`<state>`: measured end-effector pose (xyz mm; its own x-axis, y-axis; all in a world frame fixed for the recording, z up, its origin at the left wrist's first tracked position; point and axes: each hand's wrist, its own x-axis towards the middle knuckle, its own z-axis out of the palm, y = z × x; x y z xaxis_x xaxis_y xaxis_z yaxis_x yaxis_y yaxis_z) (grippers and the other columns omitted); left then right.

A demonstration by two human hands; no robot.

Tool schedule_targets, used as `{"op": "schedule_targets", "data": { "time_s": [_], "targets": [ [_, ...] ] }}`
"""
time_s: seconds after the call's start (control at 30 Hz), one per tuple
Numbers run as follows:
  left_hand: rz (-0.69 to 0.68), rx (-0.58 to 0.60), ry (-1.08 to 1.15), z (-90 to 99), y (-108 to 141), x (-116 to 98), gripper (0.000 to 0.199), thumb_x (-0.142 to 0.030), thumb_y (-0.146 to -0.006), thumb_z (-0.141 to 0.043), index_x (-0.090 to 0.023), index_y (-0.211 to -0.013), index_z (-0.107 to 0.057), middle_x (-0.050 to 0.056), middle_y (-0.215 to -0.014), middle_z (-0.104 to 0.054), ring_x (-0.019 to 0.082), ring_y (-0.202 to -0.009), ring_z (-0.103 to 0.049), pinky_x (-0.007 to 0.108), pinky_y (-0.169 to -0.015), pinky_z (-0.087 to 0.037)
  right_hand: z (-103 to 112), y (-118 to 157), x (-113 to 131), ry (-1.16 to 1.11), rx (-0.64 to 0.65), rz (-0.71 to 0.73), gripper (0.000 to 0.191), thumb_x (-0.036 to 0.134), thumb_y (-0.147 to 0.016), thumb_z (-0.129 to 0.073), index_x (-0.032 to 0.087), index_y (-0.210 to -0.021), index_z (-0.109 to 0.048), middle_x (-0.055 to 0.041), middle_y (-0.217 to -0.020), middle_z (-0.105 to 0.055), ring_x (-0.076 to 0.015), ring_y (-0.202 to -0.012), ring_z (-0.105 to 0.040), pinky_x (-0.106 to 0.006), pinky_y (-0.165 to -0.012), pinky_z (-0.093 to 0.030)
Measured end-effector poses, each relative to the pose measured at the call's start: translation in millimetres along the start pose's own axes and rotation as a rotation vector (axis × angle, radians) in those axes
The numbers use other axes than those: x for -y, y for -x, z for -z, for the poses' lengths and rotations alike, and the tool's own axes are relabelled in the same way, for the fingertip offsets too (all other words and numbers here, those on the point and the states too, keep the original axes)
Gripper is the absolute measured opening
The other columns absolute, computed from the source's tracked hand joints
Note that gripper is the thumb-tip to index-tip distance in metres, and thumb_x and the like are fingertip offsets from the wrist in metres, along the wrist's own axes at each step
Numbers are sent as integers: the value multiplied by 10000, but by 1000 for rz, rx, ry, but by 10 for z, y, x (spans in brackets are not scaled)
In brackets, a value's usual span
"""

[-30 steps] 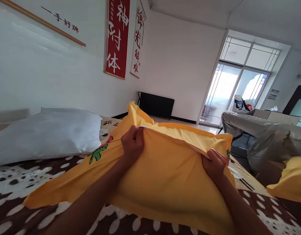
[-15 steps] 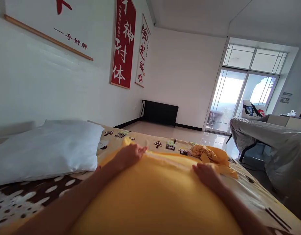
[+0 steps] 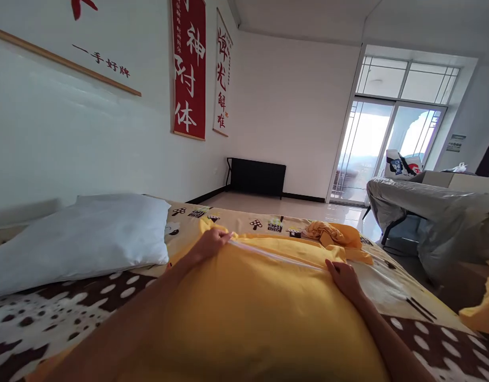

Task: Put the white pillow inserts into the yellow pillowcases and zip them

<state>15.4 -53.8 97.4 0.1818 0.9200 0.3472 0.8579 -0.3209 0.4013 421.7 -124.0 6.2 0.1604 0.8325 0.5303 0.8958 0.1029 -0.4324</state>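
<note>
While your left grip [image 3: 213, 243] grasps the yellow pillowcase [image 3: 268, 307] by its far side, your right grip [image 3: 346, 275] is clenched on the same side, well apart from the left.

Yellow pillowcase, one: plain-faced, rounded and bulging, lying on the bed, its body spreading from both grips back toward you and between your forearms.

White strip [image 3: 278, 257], one: narrow, running from your left grip across to your right, with more yellow fabric just beyond it.

White pillow [image 3: 105, 239], one: uncovered, lying to the left of your left grip, apart from it.

Crumpled yellow cloth [image 3: 335, 233], one: bunched and partly twisted, on the bed just beyond your right grip.

Patterned sheet [image 3: 431, 339], one: cream and brown with white spots, beneath the goods and on either side of your grips.

Second yellow cloth [image 3: 483, 307], part only: well to the right of your right grip, cut off by the edge of view.

Black panel [image 3: 257, 176], one: leaning by the wall, far beyond both grips.

Plastic-draped furniture [image 3: 447, 207]: beyond and to the right of your right grip, off the bed, its form hidden by the covering.
</note>
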Motion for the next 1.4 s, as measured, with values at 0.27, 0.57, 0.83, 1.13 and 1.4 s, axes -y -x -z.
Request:
{"op": "schedule_targets", "data": {
  "time_s": [0.27, 0.57, 0.83, 1.13, 1.4],
  "targets": [
    [37, -33, -52, 138, 117, 81, 397, -442, -814, -418, -189, -517, -493, 15, -504, -503, 155, -526, -480, 266, -538, -265, 281, -40, 203, -6, -59, 54, 522, 555, -877, -318, 197, -527, -465, -2, -497, -476, -132, -525, -422, -257, -533, -295],
    [35, -44, -200, -237, 343, 41, 342, -358, -862, -348, -184, -700, -593, 97, -757, -676, 242, -752, -607, 293, -599, -318, 61, 186, -4, -38, 160, 34, 394, 505, -826, -436, 199, -594, -518, 17, -529, -528, -127, -527, -454, -240, -513, -292],
    [-800, 123, -294, -425, 452, -1421, 184, -304, -797, -522, -205, -695, -638, 86, -716, -669, 223, -646, -612, 335, -614, -418, 275, -328, 423, -113, 665, 185, 149, 298, -611, -641, 185, -561, -556, 62, -531, -489, -88, -529, -388, -216, -493, -248],
    [-1270, 378, -134, -1674, 152, -2217, 278, -357, -809, -539, -227, -569, -593, 26, -543, -619, 151, -455, -538, 285, -454, -402, -21, -151, 142, -239, 347, 109, 67, 138, -605, -450, 201, -608, -474, 43, -579, -500, -117, -578, -414, -226, -539, -289],
    [-1102, 314, -40, -1668, 387, -2090, 192, -332, -855, -472, -173, -821, -574, 39, -804, -628, 172, -753, -577, 297, -721, -465, 95, -219, -82, 88, -351, 307, 222, 45, -646, -433, 189, -763, -553, 18, -633, -515, -128, -592, -467, -229, -586, -338]
  ]
}}
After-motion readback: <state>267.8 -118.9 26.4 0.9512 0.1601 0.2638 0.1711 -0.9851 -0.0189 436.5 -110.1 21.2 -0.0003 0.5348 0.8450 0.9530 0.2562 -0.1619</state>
